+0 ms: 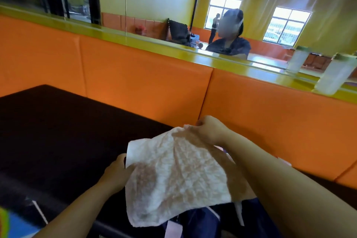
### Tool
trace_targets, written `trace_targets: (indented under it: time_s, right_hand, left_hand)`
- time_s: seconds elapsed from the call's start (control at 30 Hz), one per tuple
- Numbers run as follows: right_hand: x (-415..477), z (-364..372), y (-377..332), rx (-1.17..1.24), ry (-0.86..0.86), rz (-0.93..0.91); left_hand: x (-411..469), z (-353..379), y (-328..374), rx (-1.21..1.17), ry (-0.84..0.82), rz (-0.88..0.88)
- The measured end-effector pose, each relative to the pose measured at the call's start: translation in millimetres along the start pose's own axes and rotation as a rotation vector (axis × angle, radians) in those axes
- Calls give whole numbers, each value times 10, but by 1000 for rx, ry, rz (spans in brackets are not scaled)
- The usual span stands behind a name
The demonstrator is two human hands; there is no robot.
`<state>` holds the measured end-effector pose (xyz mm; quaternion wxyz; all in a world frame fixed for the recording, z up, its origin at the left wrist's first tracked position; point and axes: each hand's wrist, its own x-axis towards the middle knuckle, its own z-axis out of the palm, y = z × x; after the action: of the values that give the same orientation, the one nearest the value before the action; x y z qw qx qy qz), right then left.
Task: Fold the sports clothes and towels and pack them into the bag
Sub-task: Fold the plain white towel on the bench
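Now both hands (left [116,174], right [208,131]) hold towel [173,176].

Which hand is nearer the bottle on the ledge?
Right. The right hand grips the towel's far corner, below-left of the bottle; the left hand is lower and further left.

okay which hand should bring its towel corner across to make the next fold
Probably the right hand: it pinches the white towel's raised far corner, free to swing toward the left hand gripping the lower edge.
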<state>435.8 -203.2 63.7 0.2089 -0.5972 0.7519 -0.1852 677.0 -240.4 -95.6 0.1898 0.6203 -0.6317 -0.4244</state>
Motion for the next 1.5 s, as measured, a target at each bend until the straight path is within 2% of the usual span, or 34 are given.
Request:
trace_targets:
  time_s: [0.17, 0.37, 0.57, 0.8, 0.9, 1.0, 1.13, 1.3, 1.5]
  right_hand:
    - [265, 309, 55, -1, -59, 105]
    - [179, 418, 192, 299, -167, 33]
    - [24, 442, 181, 361, -274, -2]
    - [-329, 304, 79, 650, -18, -3]
    - [-549, 112, -44, 716, 52, -77]
    - [-739, -114, -100, 654, 154, -135]
    - [-943, -308, -40, 440, 288, -28]
    - [-1308, -411, -43, 328, 266, 31]
    - [-1730, -253, 97, 232, 189, 86]
  left_hand:
    - [195, 23, 29, -85, 6, 27]
    - [337, 64, 1, -93, 74, 53]
    - [246, -93, -77, -41, 155, 123]
    - [-111, -450, 50, -129, 250, 171]
    - [-330, -621, 247, -144, 306, 246]
    - [-588, -781, 480, -200, 347, 323]
    - [-861, -994, 687, -175, 439, 404]
    - [-1162, -1145, 759, -139, 504, 444]
    - [-1576, -1025, 474, -95, 493, 406]
